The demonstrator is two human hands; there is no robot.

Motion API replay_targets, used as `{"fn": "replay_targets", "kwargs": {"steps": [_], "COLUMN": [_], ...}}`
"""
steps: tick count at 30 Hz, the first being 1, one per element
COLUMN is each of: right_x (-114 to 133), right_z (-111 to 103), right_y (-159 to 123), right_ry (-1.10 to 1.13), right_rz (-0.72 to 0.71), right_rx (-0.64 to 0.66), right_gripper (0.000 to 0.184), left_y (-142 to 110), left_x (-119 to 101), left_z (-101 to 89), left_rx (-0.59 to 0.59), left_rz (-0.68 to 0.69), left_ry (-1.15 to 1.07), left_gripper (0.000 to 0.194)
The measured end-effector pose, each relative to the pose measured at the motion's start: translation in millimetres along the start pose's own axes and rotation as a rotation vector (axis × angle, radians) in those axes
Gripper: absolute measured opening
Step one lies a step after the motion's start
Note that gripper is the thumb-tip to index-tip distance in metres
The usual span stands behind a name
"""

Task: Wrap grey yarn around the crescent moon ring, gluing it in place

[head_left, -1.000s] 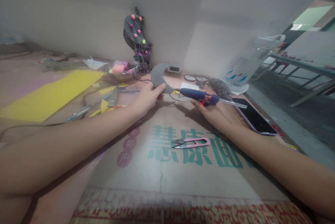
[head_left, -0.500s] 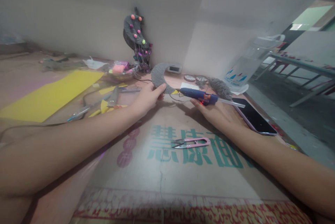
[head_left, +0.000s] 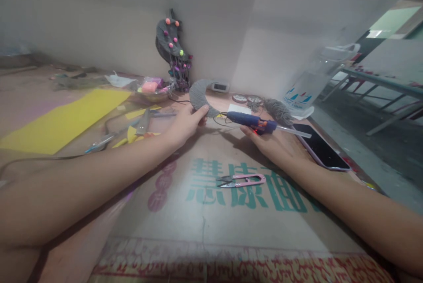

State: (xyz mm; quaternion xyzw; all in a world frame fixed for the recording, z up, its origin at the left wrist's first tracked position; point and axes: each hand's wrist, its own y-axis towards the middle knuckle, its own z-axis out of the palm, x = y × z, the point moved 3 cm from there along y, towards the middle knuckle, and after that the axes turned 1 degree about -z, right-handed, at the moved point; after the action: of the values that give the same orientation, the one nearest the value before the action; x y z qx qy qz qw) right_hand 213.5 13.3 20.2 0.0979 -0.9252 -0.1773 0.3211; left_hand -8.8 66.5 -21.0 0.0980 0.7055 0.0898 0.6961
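A grey yarn-wrapped crescent (head_left: 199, 94) is pinched near its lower end by my left hand (head_left: 191, 125), thumb on the front. My right hand (head_left: 259, 137) is wrapped round a blue hot glue gun (head_left: 246, 119), whose small red light glows. A clear glue stick (head_left: 294, 131) juts from the back of the gun. The gun's tip is right at the crescent's lower point, by a bit of yellow; whether they touch I cannot tell. Pink thread snips (head_left: 246, 180) lie on the printed cardboard (head_left: 185, 230) below my hands.
Against the wall leans a grey crescent (head_left: 170, 40) decorated with coloured pompoms. A yellow sheet (head_left: 69, 120) and pliers (head_left: 143, 123) are at left. A phone (head_left: 322, 147), a grey yarn bundle (head_left: 277, 112) and a clear bottle (head_left: 309, 82) stand or lie at right.
The crescent in my left hand has shifted very slightly left. The glue gun is almost where it was, its tip a little closer to the crescent's lower point.
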Motion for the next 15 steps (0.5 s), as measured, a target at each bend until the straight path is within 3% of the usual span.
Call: {"fn": "replay_targets", "kwargs": {"steps": [3,8,15], "right_x": [-2,-10,-14], "right_z": [4,10,13], "right_y": [1,2,0], "right_ry": [-0.033,-0.002,-0.033], "right_rz": [0.004,-0.017,-0.012], "right_rx": [0.077,0.037,0.058], "right_gripper": [0.028,0.036,0.031], "left_y": [0,0,-1], "left_x": [0,-1,-2], "left_z": [-0.2,0.8,1.2], "left_rx": [-0.002,0.007,0.005], "left_rz": [0.008,0.011,-0.008], "left_ry": [0.022,0.0,-0.004], "left_gripper": [0.028,0.025,0.029]}}
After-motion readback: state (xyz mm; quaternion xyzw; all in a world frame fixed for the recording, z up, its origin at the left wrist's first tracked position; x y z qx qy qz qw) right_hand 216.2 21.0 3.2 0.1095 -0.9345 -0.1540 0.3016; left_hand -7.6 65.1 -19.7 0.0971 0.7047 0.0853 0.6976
